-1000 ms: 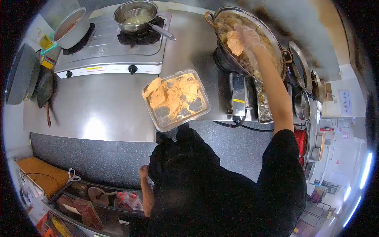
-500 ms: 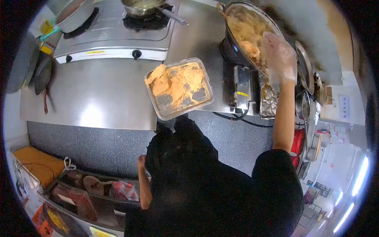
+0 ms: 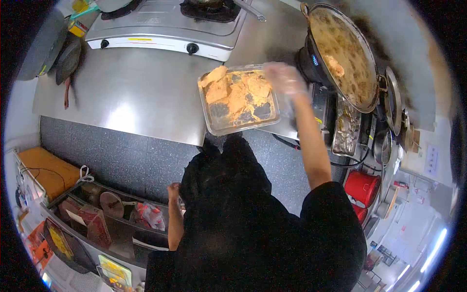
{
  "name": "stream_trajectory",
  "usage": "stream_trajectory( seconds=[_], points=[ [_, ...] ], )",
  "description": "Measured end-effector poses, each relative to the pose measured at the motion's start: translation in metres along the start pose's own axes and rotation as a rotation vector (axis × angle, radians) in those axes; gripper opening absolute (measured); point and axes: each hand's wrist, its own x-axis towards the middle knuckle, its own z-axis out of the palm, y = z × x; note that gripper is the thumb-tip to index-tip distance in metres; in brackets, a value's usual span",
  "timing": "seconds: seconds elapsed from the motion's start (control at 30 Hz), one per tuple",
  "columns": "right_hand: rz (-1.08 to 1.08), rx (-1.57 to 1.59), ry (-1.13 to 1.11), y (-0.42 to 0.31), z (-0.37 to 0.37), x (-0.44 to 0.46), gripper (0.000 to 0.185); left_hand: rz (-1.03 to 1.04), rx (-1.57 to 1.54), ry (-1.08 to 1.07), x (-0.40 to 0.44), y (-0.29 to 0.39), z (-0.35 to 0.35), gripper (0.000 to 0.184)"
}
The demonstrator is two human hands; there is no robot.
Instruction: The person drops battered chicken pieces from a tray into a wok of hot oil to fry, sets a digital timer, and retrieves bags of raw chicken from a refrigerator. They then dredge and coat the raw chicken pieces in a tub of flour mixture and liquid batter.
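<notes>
My right hand [image 3: 286, 79], in a clear plastic glove, is over the right rim of a clear plastic container [image 3: 219, 127]. Its fingers are blurred by motion. Several orange battered pieces [image 3: 238, 97] lie inside that container, which sits at the counter's front edge. To the right, a wide pan [image 3: 350, 48] of bubbling oil holds one battered piece [image 3: 335, 66]. Down by my left side is my left hand [image 3: 173, 189], bare and small in view, away from the food; its fingers are too small to read.
A two-burner stove [image 3: 165, 36] stands at the back left, with a long pot handle [image 3: 250, 9] sticking out. Dark pans [image 3: 69, 61] hang at the left. A foil-lined tray [image 3: 346, 129] and a red container [image 3: 362, 189] are at the right. An open drawer [image 3: 131, 194] is behind.
My right hand has left the oil, where the battered piece now lies, and moved left to the container. The whole view has shifted too. My left hand stays by my side.
</notes>
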Motion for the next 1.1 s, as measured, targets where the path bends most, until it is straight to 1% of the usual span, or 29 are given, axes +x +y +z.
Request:
stream_trajectory(
  seconds=[0.03,0.1,0.13,0.23,0.3,0.33,0.4,0.43,0.5,0.53,0.6,0.67,0.77,0.83,0.87,0.93,0.97,1.0,1.03,1.1],
  points=[
    [0.046,0.038,-0.147,0.034,0.022,0.018,0.025,-0.006,0.032,0.052,0.0,-0.005,0.002,0.021],
    [-0.08,-0.498,-0.199,0.012,0.055,0.032,0.036,-0.024,0.097,0.157,0.001,-0.018,0.006,0.021],
    [-0.147,-0.766,-0.22,0.003,0.067,0.038,0.042,-0.01,0.15,0.137,-0.001,-0.015,0.005,0.022],
    [-0.045,-0.955,-0.556,-0.011,0.075,0.044,0.058,0.005,0.312,0.1,-0.007,0.006,0.003,0.024],
    [-0.023,-0.8,-0.588,-0.034,0.068,0.037,0.051,-0.01,0.422,0.095,-0.013,0.028,0.008,0.024],
    [-0.013,-0.727,-0.6,-0.046,0.065,0.033,0.048,-0.007,0.245,0.061,-0.01,0.014,0.007,0.025],
    [-0.19,-0.609,-0.624,-0.055,0.067,0.024,0.05,0.009,-0.099,-0.034,0.001,-0.039,0.005,0.026],
    [-0.266,-0.553,-0.623,-0.053,0.064,0.023,0.051,0.024,-0.096,-0.054,0.006,-0.06,0.005,0.026],
    [-0.591,-0.667,-0.56,-0.009,0.077,0.035,0.059,0.028,0.015,-0.064,0.007,-0.08,0.004,0.026],
    [-0.599,-0.65,-0.561,0.008,0.083,0.038,0.059,0.019,0.07,-0.065,0.006,-0.084,0.005,0.027],
    [-0.635,-0.612,-0.558,0.009,0.084,0.043,0.058,0.0,0.154,-0.078,0.008,-0.087,0.008,0.027],
    [-0.048,-0.188,-0.684,-0.002,0.074,0.034,0.055,-0.015,0.184,-0.087,0.01,-0.083,0.009,0.028],
    [-0.075,-0.058,-0.711,-0.001,0.076,0.023,0.041,-0.022,0.207,-0.102,0.022,-0.074,0.009,0.028],
    [-0.468,-0.425,-0.708,0.0,0.076,0.026,0.039,-0.024,0.208,-0.114,0.033,-0.069,0.008,0.029],
    [-0.61,-0.39,-0.629,0.023,0.086,0.026,0.036,-0.029,0.205,-0.121,0.039,-0.066,0.007,0.029],
    [-0.276,-0.203,-0.747,0.015,0.082,0.025,0.037,-0.051,0.194,-0.141,0.053,-0.061,0.006,0.03],
    [-0.089,-0.038,-0.765,0.011,0.08,0.021,0.037,-0.059,0.179,-0.15,0.059,-0.058,0.006,0.03],
    [0.098,0.129,-0.751,0.006,0.078,0.016,0.037,-0.078,0.161,-0.162,0.063,-0.047,0.007,0.03],
    [0.301,0.362,-0.691,-0.002,0.076,0.001,0.037,-0.002,0.125,-0.147,0.055,-0.034,0.01,0.032],
    [0.222,0.383,-0.558,-0.025,0.055,-0.017,0.037,0.149,0.051,-0.123,0.04,-0.006,0.019,0.035]
  ],
)
